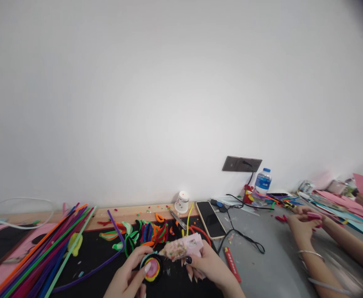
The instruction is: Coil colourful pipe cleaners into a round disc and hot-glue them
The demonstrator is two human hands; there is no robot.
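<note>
My left hand (132,273) is closed on a round coil of pipe cleaners (152,270), with a pink middle and yellow, red and black rings. The thumb presses on its face. In my right hand (204,263) is a pink glue gun (181,247) with a bumpy, decorated front. Its narrow tip points left, close to the coil's upper edge; whether they touch I cannot tell. Just beyond my hands lie bent pipe-cleaner shapes (150,232) in green, orange, red and blue. Scissors (177,218) rest beside a white paper cup (182,202).
Long loose pipe cleaners (45,252) are heaped at the left. A phone (211,219), a black cable (242,234) and a red stick-like item (232,265) lie to the right. A water bottle (263,182) stands by the wall. At the right, another person's hands (305,221) hold something pink.
</note>
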